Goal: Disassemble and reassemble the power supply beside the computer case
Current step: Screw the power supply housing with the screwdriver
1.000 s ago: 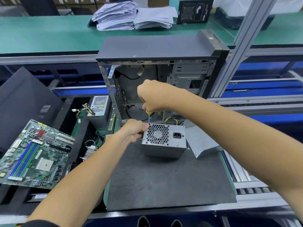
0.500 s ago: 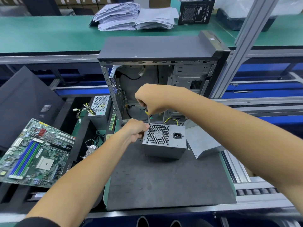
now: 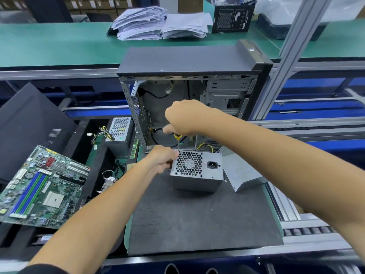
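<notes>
A grey power supply (image 3: pixel 197 175) stands on the dark mat (image 3: pixel 197 220) in front of the open computer case (image 3: pixel 189 80), its fan grille and power socket facing up toward me. My left hand (image 3: pixel 164 159) grips its top left corner. My right hand (image 3: pixel 185 117) holds a screwdriver (image 3: pixel 178 142) with a yellow and black handle, held upright, its tip at the top left edge of the power supply beside my left fingers. A loose grey metal cover (image 3: pixel 243 175) lies just right of the power supply.
A green motherboard (image 3: pixel 39 186) lies at the left, with a dark side panel (image 3: pixel 25 123) behind it. A second power supply (image 3: pixel 119 131) with cables, a heatsink (image 3: pixel 108 181), paper stacks (image 3: pixel 158 22), a black box (image 3: pixel 233 16), an aluminium post (image 3: pixel 292 56) and rollers (image 3: pixel 308 232) surround the mat.
My right hand with the screwdriver has shifted slightly, the shaft staying at the power supply's top left corner. My left hand keeps its grip.
</notes>
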Demonstrator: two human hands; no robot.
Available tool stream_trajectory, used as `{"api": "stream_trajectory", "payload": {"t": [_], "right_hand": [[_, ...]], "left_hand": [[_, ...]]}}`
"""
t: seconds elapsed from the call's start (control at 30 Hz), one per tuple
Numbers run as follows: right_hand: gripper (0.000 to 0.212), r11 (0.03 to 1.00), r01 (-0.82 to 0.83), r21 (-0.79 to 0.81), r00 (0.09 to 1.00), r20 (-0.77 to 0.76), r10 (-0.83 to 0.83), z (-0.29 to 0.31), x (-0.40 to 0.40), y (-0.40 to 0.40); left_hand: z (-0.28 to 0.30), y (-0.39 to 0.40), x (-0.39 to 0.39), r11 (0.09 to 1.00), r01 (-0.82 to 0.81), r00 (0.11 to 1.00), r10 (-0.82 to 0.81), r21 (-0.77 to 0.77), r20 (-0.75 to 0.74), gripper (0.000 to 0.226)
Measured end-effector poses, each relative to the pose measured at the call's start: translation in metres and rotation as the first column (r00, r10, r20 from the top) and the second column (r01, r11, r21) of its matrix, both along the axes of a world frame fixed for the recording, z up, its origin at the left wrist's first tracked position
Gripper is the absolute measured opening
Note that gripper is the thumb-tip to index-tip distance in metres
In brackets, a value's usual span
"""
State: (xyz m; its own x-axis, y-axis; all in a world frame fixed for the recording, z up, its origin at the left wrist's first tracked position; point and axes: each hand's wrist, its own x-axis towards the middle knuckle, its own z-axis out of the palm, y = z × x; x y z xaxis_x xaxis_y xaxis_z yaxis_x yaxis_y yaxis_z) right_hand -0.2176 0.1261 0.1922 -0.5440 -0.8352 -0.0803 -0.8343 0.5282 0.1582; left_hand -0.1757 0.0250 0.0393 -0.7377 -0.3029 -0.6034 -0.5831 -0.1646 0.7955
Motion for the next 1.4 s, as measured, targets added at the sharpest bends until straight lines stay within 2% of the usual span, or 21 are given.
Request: {"api": "stream_trajectory", "payload": {"t": [0.07, 0.13, 0.3, 0.43, 0.5, 0.57, 0.63, 0.7, 0.83, 0.93, 1.0, 1.07, 1.13, 1.2, 1.4], "right_hand": [[0.020, 0.999, -0.032, 0.039, 0.992, 0.125, 0.027, 0.002, 0.001, 0.002], [0.011, 0.998, -0.064, 0.021, 0.986, 0.157, 0.060, 0.003, 0.001, 0.003], [0.039, 0.997, -0.030, -0.076, 0.999, 0.039, 0.033, 0.002, 0.006, 0.000], [0.033, 0.999, 0.009, -0.046, 0.991, -0.131, -0.015, -0.004, 0.005, -0.002], [0.025, 0.999, 0.039, 0.001, 0.998, -0.050, -0.039, -0.001, 0.002, 0.001], [0.014, 0.999, 0.032, 0.027, 0.989, 0.144, -0.036, 0.003, 0.000, 0.004], [0.011, 1.000, -0.021, 0.020, 0.982, 0.190, 0.016, 0.005, 0.003, 0.005], [0.011, 1.000, -0.028, -0.011, 0.993, 0.113, 0.029, 0.006, 0.005, 0.004], [0.038, 1.000, -0.029, 0.002, 0.998, -0.057, 0.030, 0.001, 0.007, 0.004], [0.038, 1.000, -0.001, -0.010, 0.994, -0.110, 0.000, -0.002, 0.004, 0.005], [0.024, 1.000, 0.002, 0.026, 1.000, -0.030, -0.002, -0.001, 0.004, 0.006], [0.010, 1.000, -0.026, 0.010, 0.990, 0.137, 0.025, 0.002, 0.003, 0.009], [0.015, 0.998, -0.055, -0.022, 0.977, 0.203, 0.059, 0.002, 0.005, 0.008], [0.015, 0.999, -0.039, -0.037, 0.990, 0.132, 0.044, 0.000, 0.005, 0.006], [0.041, 0.999, -0.003, -0.043, 1.000, -0.003, 0.003, -0.003, 0.002, 0.003]], "left_hand": [[0.000, 0.000, 0.000, 1.000, -0.008, 1.000, 0.008, 0.000, -0.006, 0.010], [0.001, 0.000, 0.000, 1.000, -0.011, 1.000, 0.011, -0.001, -0.005, 0.011], [0.000, 0.001, 0.000, 1.000, -0.002, 1.000, 0.002, -0.007, 0.005, 0.010], [0.000, 0.001, 0.000, 1.000, -0.004, 1.000, 0.004, -0.007, -0.007, 0.011], [0.000, 0.000, 0.000, 1.000, -0.011, 1.000, 0.011, -0.003, -0.018, 0.012], [-0.001, 0.000, 0.001, 1.000, -0.006, 1.000, 0.006, 0.003, -0.019, 0.012], [0.000, 0.001, 0.001, 1.000, 0.001, 1.000, -0.001, 0.002, -0.013, 0.012], [0.000, 0.001, 0.001, 1.000, -0.003, 1.000, 0.003, 0.003, -0.015, 0.013], [0.002, 0.001, 0.002, 1.000, -0.007, 1.000, 0.007, 0.005, -0.014, 0.013], [0.003, 0.001, 0.002, 1.000, -0.010, 1.000, 0.010, 0.010, -0.010, 0.013], [0.003, 0.001, 0.003, 1.000, -0.009, 1.000, 0.009, 0.006, -0.013, 0.014], [0.002, 0.001, 0.003, 1.000, -0.003, 1.000, 0.003, 0.003, -0.013, 0.014], [0.002, 0.001, 0.003, 1.000, 0.004, 1.000, -0.004, -0.002, -0.013, 0.014], [0.002, 0.001, 0.003, 1.000, 0.008, 1.000, -0.008, -0.004, -0.014, 0.014], [0.000, 0.001, 0.001, 1.000, 0.009, 1.000, -0.009, -0.013, -0.011, 0.008]]}}
